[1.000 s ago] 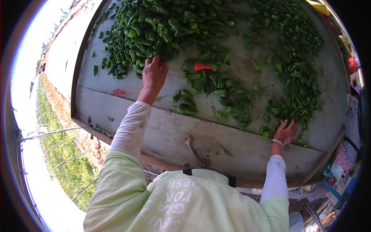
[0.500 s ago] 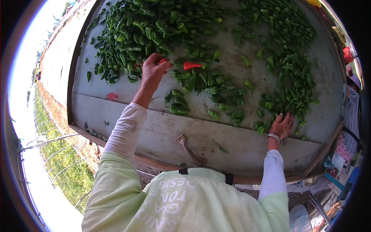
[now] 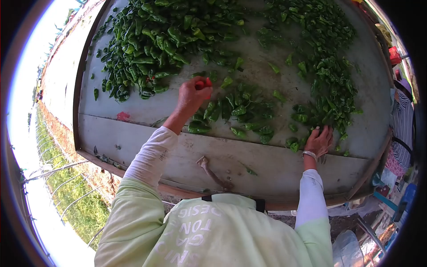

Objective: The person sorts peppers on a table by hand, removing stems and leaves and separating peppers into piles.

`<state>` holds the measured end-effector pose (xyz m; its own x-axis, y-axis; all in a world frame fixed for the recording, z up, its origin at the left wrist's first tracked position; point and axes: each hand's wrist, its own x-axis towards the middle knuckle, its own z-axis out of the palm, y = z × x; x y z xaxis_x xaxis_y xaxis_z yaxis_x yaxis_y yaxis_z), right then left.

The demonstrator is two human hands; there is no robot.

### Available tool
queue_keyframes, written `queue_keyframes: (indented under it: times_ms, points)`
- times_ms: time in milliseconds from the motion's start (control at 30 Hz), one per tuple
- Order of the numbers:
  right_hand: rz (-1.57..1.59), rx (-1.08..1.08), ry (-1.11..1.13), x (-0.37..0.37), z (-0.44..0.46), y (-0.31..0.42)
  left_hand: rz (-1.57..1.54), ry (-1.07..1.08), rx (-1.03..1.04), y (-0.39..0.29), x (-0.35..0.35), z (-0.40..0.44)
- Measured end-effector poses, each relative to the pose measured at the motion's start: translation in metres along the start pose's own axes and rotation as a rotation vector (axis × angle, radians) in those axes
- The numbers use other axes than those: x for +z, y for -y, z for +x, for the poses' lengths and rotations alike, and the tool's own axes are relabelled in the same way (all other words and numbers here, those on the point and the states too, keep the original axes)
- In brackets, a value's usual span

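My left hand (image 3: 194,95) is closed round red peppers (image 3: 203,83), whose shiny tips stick out between thumb and fingers. It hovers over the metal table top, just below the big heap of green peppers (image 3: 147,42). Beside it on the right lies a looser group of green peppers (image 3: 238,109). My right hand (image 3: 319,141) rests on the table with its fingers stretched out, a bracelet at the wrist. Its fingertips touch the lower end of a long pile of small green peppers (image 3: 331,84); nothing shows in its grip.
A scraper-like tool with a handle (image 3: 215,174) lies on the near strip of the metal table (image 3: 271,167). A wooden rim (image 3: 369,175) edges the table. At the far right are a striped cloth (image 3: 402,129) and a red object (image 3: 394,55).
My left hand has moved right and toward me, and the loose red pepper is off the table and in it. My right hand has stayed nearly in place.
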<state>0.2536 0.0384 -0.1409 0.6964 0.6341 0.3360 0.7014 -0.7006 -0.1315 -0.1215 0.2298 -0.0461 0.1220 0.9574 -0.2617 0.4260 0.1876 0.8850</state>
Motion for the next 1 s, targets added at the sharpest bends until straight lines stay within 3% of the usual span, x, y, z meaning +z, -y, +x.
queue_keyframes:
  times_ms: [33, 167, 233, 267, 300, 367, 400, 433, 500, 533, 633, 700, 767, 933, 1000]
  points:
    - [0.022, 0.001, 0.007, 0.0, 0.0, 0.0, -0.32, 0.022, -0.125, 0.006, -0.008, 0.001]
    - [0.051, 0.064, 0.079, -0.009, 0.0, 0.009, -0.49, 0.102, -0.155, -0.003, -0.013, -0.012]
    - [0.05, 0.07, 0.083, -0.007, 0.0, 0.008, -0.137, 0.216, -0.082, -0.017, 0.013, -0.032]
    - [0.056, 0.074, 0.087, -0.007, 0.0, 0.008, 0.203, 0.274, -0.044, -0.027, 0.023, -0.041]
    - [0.051, 0.076, 0.086, -0.006, -0.001, 0.007, 0.201, 0.279, -0.044, -0.026, 0.035, -0.043]
    - [0.069, 0.069, 0.071, -0.005, -0.001, 0.007, 0.425, 0.141, 0.411, -0.019, 0.056, -0.045]
    - [0.065, 0.073, 0.071, -0.005, -0.001, 0.007, 0.489, 0.071, 0.359, -0.017, 0.06, -0.04]
    - [0.072, 0.081, 0.077, -0.006, -0.001, 0.008, 0.488, 0.076, 0.361, -0.015, 0.062, -0.032]
    - [0.077, 0.097, 0.086, -0.006, -0.001, 0.008, 0.474, -0.217, 0.398, -0.011, 0.059, -0.014]
    - [0.078, 0.093, 0.076, -0.005, -0.001, 0.008, 0.45, -0.253, 0.319, -0.018, 0.056, -0.009]
    - [0.083, 0.093, 0.062, -0.004, -0.002, 0.007, 0.359, -0.036, 0.144, -0.037, 0.053, -0.013]
    - [0.087, 0.089, 0.053, -0.004, -0.003, 0.008, 0.384, 0.012, 0.2, -0.04, 0.065, -0.022]
    - [0.074, 0.11, 0.073, -0.005, -0.002, 0.009, 0.667, 0.172, 0.321, -0.039, 0.08, -0.028]
    - [0.066, 0.088, 0.069, -0.009, -0.004, 0.008, 0.753, 0.183, 0.351, -0.033, 0.077, -0.029]
    - [0.071, 0.099, 0.081, -0.011, 0.003, 0.015, 0.519, 0.094, 0.283, -0.033, 0.062, -0.039]
